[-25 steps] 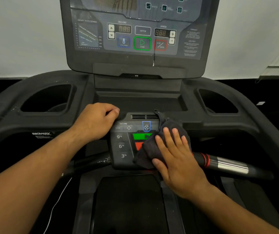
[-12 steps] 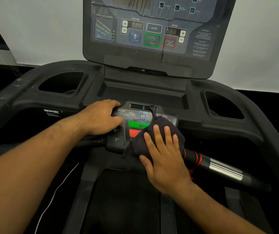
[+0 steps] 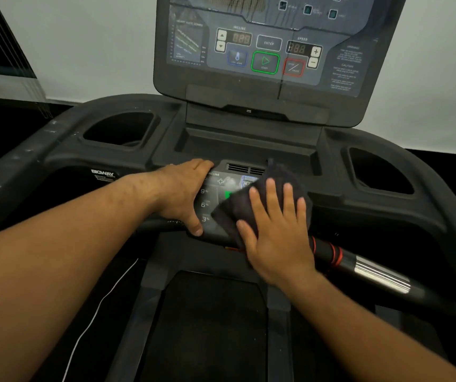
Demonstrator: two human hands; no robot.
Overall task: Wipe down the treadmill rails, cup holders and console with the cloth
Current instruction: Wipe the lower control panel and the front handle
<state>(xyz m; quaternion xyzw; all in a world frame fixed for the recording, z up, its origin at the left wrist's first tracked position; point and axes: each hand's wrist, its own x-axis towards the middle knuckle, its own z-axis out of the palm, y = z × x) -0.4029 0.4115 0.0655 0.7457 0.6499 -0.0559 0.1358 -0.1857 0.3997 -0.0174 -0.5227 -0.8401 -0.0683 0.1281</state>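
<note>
A dark cloth (image 3: 237, 210) lies flat on the treadmill's small lower control panel (image 3: 212, 199). My right hand (image 3: 279, 230) presses down on it with the fingers spread, covering the panel's right half. My left hand (image 3: 185, 193) grips the panel's left edge, thumb below and fingers over the top. The big upright console (image 3: 265, 51) stands behind, with its green start and red stop buttons. The left cup holder (image 3: 119, 130) and right cup holder (image 3: 378, 172) are dark recesses on either side. A black crossbar rail (image 3: 364, 268) with red rings and a silver sensor runs out to the right of the panel.
The black running belt (image 3: 210, 326) stretches below the panel. A thin white cable (image 3: 102, 299) hangs at the lower left. The curved side rail (image 3: 14, 166) sweeps round the left. A pale wall fills the background.
My right hand has slid the cloth up and slightly right across the lower panel. The left hand has kept its grip on the panel's left edge. My view has shifted left.
</note>
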